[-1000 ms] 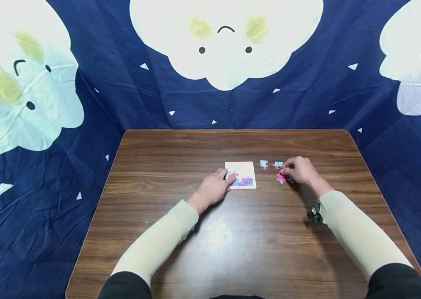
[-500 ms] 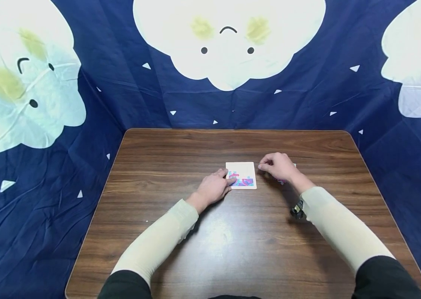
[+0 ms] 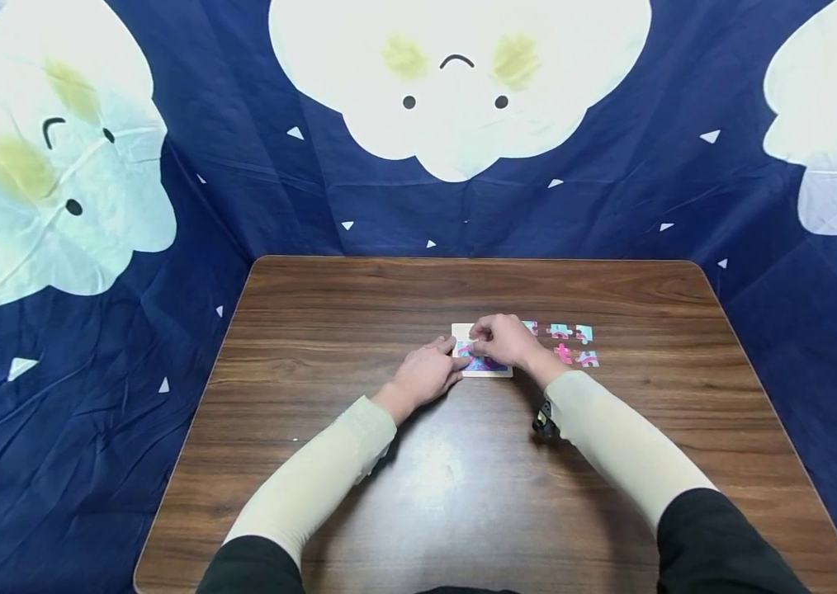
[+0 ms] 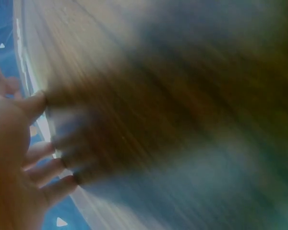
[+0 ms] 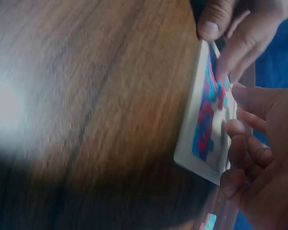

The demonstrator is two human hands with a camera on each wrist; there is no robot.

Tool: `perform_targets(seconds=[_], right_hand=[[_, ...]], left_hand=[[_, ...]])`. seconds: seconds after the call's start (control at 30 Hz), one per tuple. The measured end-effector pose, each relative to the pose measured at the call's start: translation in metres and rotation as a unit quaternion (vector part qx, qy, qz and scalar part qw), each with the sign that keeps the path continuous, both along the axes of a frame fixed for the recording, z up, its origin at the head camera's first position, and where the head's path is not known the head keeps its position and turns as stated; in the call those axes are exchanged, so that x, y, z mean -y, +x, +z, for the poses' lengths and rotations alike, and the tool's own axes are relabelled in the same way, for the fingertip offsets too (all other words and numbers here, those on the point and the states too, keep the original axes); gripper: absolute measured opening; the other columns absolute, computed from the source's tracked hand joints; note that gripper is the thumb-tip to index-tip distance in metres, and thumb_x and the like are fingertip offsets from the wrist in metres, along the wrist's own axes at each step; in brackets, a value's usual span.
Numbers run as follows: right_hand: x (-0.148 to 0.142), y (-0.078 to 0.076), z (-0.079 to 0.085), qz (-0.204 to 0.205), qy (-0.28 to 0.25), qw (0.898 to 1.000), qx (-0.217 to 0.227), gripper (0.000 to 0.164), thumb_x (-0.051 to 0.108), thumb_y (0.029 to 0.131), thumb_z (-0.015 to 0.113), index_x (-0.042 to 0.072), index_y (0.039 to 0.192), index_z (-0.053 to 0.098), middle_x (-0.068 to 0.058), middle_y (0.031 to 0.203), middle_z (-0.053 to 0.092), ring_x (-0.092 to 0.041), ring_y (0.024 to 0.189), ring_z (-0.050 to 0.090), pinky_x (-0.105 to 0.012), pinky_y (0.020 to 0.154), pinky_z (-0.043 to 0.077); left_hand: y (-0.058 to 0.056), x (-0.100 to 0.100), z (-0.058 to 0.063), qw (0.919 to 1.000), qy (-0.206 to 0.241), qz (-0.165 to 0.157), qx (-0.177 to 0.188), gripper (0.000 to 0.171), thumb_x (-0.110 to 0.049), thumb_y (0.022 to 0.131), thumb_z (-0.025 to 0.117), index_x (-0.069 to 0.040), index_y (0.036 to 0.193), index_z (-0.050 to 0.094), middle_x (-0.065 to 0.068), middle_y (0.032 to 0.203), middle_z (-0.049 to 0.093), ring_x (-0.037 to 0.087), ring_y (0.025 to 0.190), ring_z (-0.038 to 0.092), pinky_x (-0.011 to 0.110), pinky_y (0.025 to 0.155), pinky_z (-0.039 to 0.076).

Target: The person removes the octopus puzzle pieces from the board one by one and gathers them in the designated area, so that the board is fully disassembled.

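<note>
A small white puzzle tray (image 3: 462,330) lies near the table's middle, its lower part filled with joined pink, blue and purple pieces. My left hand (image 3: 422,371) rests on the tray's left side with fingers extended; the right wrist view shows its thumb at the rim (image 5: 187,134) and a finger on the picture. Over the tray, my right hand (image 3: 505,340) has thumb and fingertips drawn together, pinching a puzzle piece that the fingers largely hide. In the left wrist view the left hand (image 4: 19,139) appears blurred.
To the tray's right lie several loose pieces: a blue one (image 3: 560,331), another blue one (image 3: 584,333), a pink one (image 3: 563,353) and a pink-blue one (image 3: 588,358). A piece (image 3: 531,327) sits partly behind the right hand. Blue cloth (image 3: 463,223) hangs behind the wooden table (image 3: 359,297).
My right hand has moved left from the loose pieces to above the tray, uncovering the pieces at right. The left hand has stayed on the tray.
</note>
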State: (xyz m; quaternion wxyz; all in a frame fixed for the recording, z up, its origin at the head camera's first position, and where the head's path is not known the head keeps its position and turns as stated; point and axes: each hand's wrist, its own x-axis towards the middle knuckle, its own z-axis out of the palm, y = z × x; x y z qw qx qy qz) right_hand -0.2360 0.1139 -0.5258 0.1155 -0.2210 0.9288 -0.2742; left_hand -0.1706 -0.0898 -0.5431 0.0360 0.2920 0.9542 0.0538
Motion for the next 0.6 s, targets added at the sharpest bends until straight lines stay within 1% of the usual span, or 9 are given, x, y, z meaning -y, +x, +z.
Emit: perform_targets(seconds=[0.13, 0.23, 0.33, 0.37, 0.5, 0.6], right_hand=[[0.0062, -0.0012, -0.0057, -0.013, 0.029, 0.999, 0.001, 0.023, 0.028, 0.091, 0.077, 0.014, 0.109, 0.077, 0.003, 0.086, 0.073, -0.014, 0.082, 0.066, -0.036, 0.080, 0.055], [0.0090, -0.0012, -0.0083, -0.022, 0.034, 0.999, 0.003, 0.022, 0.029, 0.089, 0.077, 0.016, 0.106, 0.078, 0.005, 0.083, 0.072, -0.014, 0.080, 0.065, -0.034, 0.075, 0.054], [0.0106, -0.0005, -0.0090, -0.028, 0.034, 0.999, 0.004, 0.018, 0.029, 0.088, 0.078, 0.018, 0.101, 0.078, 0.007, 0.080, 0.070, -0.013, 0.078, 0.064, -0.032, 0.070, 0.051], [0.0110, -0.0003, -0.0091, -0.030, 0.032, 0.999, 0.005, 0.016, 0.029, 0.087, 0.078, 0.018, 0.100, 0.078, 0.007, 0.079, 0.070, -0.013, 0.077, 0.063, -0.032, 0.069, 0.051], [0.0113, 0.0002, -0.0089, -0.035, 0.022, 0.999, 0.012, 0.012, 0.025, 0.087, 0.078, 0.016, 0.095, 0.077, 0.006, 0.077, 0.068, -0.013, 0.076, 0.062, -0.032, 0.071, 0.049], [0.0113, -0.0003, -0.0082, -0.035, 0.017, 0.999, 0.019, 0.014, 0.026, 0.087, 0.080, 0.014, 0.093, 0.076, 0.005, 0.078, 0.068, -0.014, 0.076, 0.061, -0.033, 0.074, 0.049]], left_hand=[[-0.0018, 0.0011, 0.0013, 0.9998, -0.010, -0.016, -0.011, 0.037, -0.038, 0.103, 0.061, -0.027, 0.138, 0.067, 0.018, 0.150, 0.054, 0.038, 0.138, 0.054, 0.049, 0.106, 0.052], [-0.0025, 0.0021, 0.0023, 0.9993, -0.013, -0.021, -0.028, 0.031, -0.038, 0.101, 0.064, -0.024, 0.128, 0.072, 0.012, 0.143, 0.061, 0.034, 0.133, 0.059, 0.048, 0.101, 0.056], [-0.0019, 0.0026, 0.0019, 0.9992, -0.005, -0.015, -0.038, 0.024, -0.038, 0.100, 0.066, -0.022, 0.116, 0.074, 0.007, 0.135, 0.065, 0.029, 0.128, 0.063, 0.048, 0.093, 0.059], [-0.0015, 0.0026, 0.0013, 0.9992, 0.000, -0.012, -0.038, 0.023, -0.038, 0.099, 0.067, -0.022, 0.115, 0.074, 0.007, 0.135, 0.065, 0.028, 0.127, 0.063, 0.048, 0.092, 0.059], [0.0002, 0.0015, -0.0019, 0.9992, 0.016, -0.001, -0.037, 0.024, -0.038, 0.100, 0.066, -0.022, 0.115, 0.074, 0.007, 0.136, 0.065, 0.027, 0.127, 0.063, 0.047, 0.092, 0.060], [0.0005, 0.0007, -0.0031, 0.9990, 0.019, 0.004, -0.041, 0.024, -0.039, 0.100, 0.066, -0.022, 0.115, 0.074, 0.007, 0.137, 0.065, 0.027, 0.125, 0.064, 0.047, 0.091, 0.060]])
